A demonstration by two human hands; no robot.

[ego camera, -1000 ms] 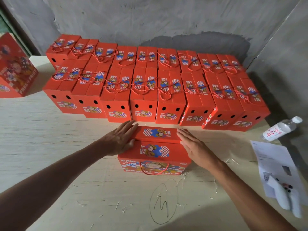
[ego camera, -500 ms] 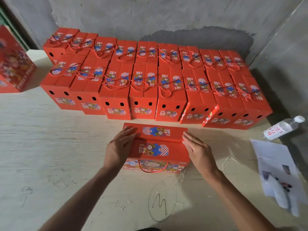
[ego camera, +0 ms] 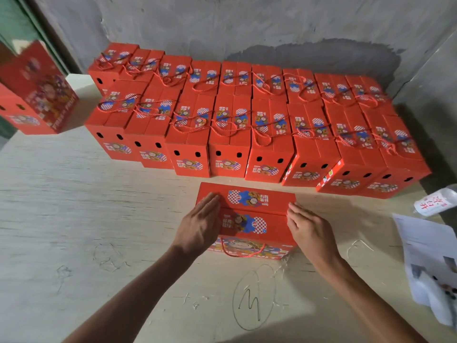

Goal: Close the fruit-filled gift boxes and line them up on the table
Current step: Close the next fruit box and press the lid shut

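A red gift box (ego camera: 249,214) with cartoon prints stands crosswise on the pale wooden table (ego camera: 74,219), its top flaps shut and a red rope handle hanging down its near face. My left hand (ego camera: 197,226) lies flat against the box's left end, fingers straight. My right hand (ego camera: 309,231) lies flat against its right end, fingers straight too. Behind it, two rows of closed red gift boxes (ego camera: 230,134) with rope handles stand side by side up to the wall.
Another red box (ego camera: 37,92) stands apart at the far left. A plastic water bottle (ego camera: 435,201) lies at the right edge, with white papers (ego camera: 430,256) in front of it. A pencilled oval mark (ego camera: 254,298) is on the table near me. The grey wall closes the back and right.
Both hands have slid nearer along the box's ends and now flank it more squarely. The view has shifted so the box rows sit further right.
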